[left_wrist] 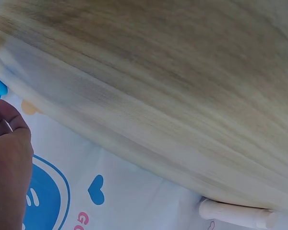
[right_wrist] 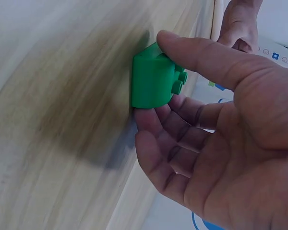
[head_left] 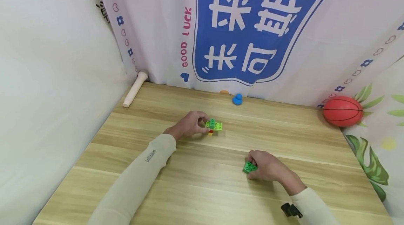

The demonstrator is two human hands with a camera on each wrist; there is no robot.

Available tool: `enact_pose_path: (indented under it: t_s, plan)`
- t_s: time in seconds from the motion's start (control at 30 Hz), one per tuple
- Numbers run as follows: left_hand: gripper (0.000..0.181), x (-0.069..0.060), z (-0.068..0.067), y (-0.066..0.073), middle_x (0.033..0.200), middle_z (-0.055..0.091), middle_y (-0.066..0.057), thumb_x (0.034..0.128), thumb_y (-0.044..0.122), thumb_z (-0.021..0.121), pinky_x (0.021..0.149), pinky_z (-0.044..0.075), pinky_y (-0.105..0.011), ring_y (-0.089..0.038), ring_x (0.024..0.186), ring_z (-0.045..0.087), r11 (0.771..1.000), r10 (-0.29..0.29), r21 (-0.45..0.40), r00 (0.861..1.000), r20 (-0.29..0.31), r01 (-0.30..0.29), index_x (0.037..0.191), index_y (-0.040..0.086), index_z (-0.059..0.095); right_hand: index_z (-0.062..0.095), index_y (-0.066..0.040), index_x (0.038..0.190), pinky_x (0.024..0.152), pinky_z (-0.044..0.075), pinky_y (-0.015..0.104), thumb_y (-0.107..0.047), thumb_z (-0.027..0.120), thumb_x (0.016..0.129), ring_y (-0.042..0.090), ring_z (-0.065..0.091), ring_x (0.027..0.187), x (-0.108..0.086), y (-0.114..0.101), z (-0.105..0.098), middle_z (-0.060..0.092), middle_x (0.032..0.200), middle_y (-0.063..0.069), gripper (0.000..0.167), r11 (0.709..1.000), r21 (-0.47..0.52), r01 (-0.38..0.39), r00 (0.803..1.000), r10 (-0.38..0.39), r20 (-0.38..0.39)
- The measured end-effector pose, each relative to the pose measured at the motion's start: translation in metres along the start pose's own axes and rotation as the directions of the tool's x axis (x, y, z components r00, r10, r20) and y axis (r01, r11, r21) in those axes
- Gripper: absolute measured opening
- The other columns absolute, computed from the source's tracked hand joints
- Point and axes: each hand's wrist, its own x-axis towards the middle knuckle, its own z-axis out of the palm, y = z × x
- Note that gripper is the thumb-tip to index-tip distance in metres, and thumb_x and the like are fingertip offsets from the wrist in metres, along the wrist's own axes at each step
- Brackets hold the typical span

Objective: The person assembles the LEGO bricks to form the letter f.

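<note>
Near the middle of the table, my left hand (head_left: 189, 124) pinches the left end of a small building-brick assembly (head_left: 217, 126). Light green and darker green studded bricks top it, with red and yellow pieces beneath. The left wrist view catches only part of this hand (left_wrist: 9, 163), and the bricks are outside it. Closer to me on the right, my right hand (head_left: 266, 166) grips a green building brick (head_left: 249, 167). Seen from the right wrist, thumb and fingers hold this brick (right_wrist: 153, 79) by opposite sides, its studs turned toward the palm, its base at or just above the tabletop.
A blue toy duck (head_left: 237, 99) sits at the table's back edge. In the back left corner lies a pale rolling-pin-like stick (head_left: 135, 89). A red ball (head_left: 343, 111) is at the right edge. Printed cloth (head_left: 170, 42) hangs behind the wooden table (head_left: 202, 186).
</note>
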Motion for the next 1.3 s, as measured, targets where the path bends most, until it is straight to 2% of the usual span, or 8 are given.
enact_pose_path:
  t_s: [0.3,0.5,0.6,0.73,0.83,0.97,1.1,1.3]
  plan:
    - [0.036,-0.001,-0.002,0.002,0.113,0.074,-0.005,0.0915,0.019,0.086,0.089,0.056,-0.031,-0.019,0.1,0.062,1.0,-0.002,0.006,1.0,0.004,0.002,0.123,0.005,0.076,0.064,-0.011,0.104,0.07,0.044,0.028,-0.015,0.092,0.085,0.017,0.052,0.084,0.012,-0.008,-0.005,0.059,0.093,0.002,0.033,0.998,-0.056,0.0,1.0,-0.001,-0.022]
    - [0.036,0.001,-0.001,0.001,0.113,0.074,-0.004,0.0919,0.019,0.086,0.089,0.056,-0.032,-0.019,0.1,0.062,1.0,-0.011,0.011,1.0,0.001,0.011,0.123,0.006,0.076,0.072,-0.006,0.114,0.079,0.056,0.034,-0.011,0.086,0.09,0.017,0.062,0.091,0.036,-0.021,-0.026,0.07,0.1,0.004,0.029,0.995,-0.077,0.057,0.992,-0.065,-0.104]
    - [0.035,0.0,-0.002,0.001,0.113,0.074,-0.005,0.0918,0.018,0.087,0.089,0.056,-0.031,-0.02,0.099,0.062,1.0,-0.011,0.009,1.0,0.001,0.011,0.123,0.006,0.076,0.074,-0.002,0.122,0.086,0.06,0.041,-0.008,0.085,0.091,0.021,0.067,0.096,0.05,-0.031,-0.04,0.073,0.105,0.007,0.033,0.988,-0.084,0.129,0.974,-0.142,-0.177]
    - [0.034,0.0,-0.002,0.0,0.112,0.075,-0.004,0.092,0.019,0.086,0.085,0.053,-0.029,-0.019,0.098,0.06,1.0,0.008,0.008,1.0,0.006,-0.008,0.122,0.006,0.076,0.074,-0.002,0.126,0.096,0.06,0.05,-0.007,0.084,0.092,0.027,0.071,0.103,0.071,-0.048,-0.053,0.076,0.112,0.009,0.036,0.974,-0.079,0.212,0.936,-0.226,-0.269]
    - [0.032,0.0,-0.003,0.001,0.11,0.076,-0.004,0.0916,0.018,0.086,0.083,0.052,-0.028,-0.019,0.095,0.059,0.999,0.035,0.013,0.999,0.0,-0.035,0.12,0.007,0.077,0.074,-0.005,0.124,0.1,0.058,0.052,-0.009,0.083,0.093,0.028,0.072,0.107,0.09,-0.061,-0.056,0.078,0.116,0.009,0.032,0.962,-0.067,0.264,0.914,-0.272,-0.302]
    - [0.03,-0.001,-0.004,0.001,0.11,0.078,-0.005,0.0914,0.016,0.086,0.082,0.052,-0.028,-0.021,0.095,0.061,0.997,0.071,0.03,0.997,-0.011,-0.07,0.118,0.006,0.078,0.075,-0.008,0.124,0.1,0.058,0.051,-0.011,0.083,0.094,0.028,0.072,0.109,0.113,-0.072,-0.055,0.078,0.122,0.008,0.031,0.95,-0.071,0.304,0.899,-0.311,-0.309]
    - [0.03,-0.001,-0.004,0.0,0.112,0.078,-0.006,0.0922,0.016,0.085,0.083,0.053,-0.028,-0.02,0.095,0.061,0.996,0.085,0.031,0.996,-0.003,-0.085,0.119,0.004,0.077,0.078,-0.009,0.125,0.099,0.059,0.05,-0.009,0.084,0.093,0.027,0.071,0.109,0.125,-0.077,-0.05,0.078,0.123,0.01,0.032,0.948,-0.066,0.311,0.905,-0.317,-0.284]
    - [0.03,-0.001,-0.002,0.0,0.111,0.077,-0.006,0.0925,0.016,0.085,0.082,0.052,-0.028,-0.019,0.093,0.06,0.997,0.076,0.019,0.997,-0.003,-0.076,0.119,0.004,0.077,0.079,-0.007,0.126,0.095,0.061,0.046,-0.008,0.084,0.093,0.026,0.071,0.106,0.128,-0.077,-0.046,0.077,0.121,0.012,0.034,0.953,-0.065,0.294,0.917,-0.301,-0.263]
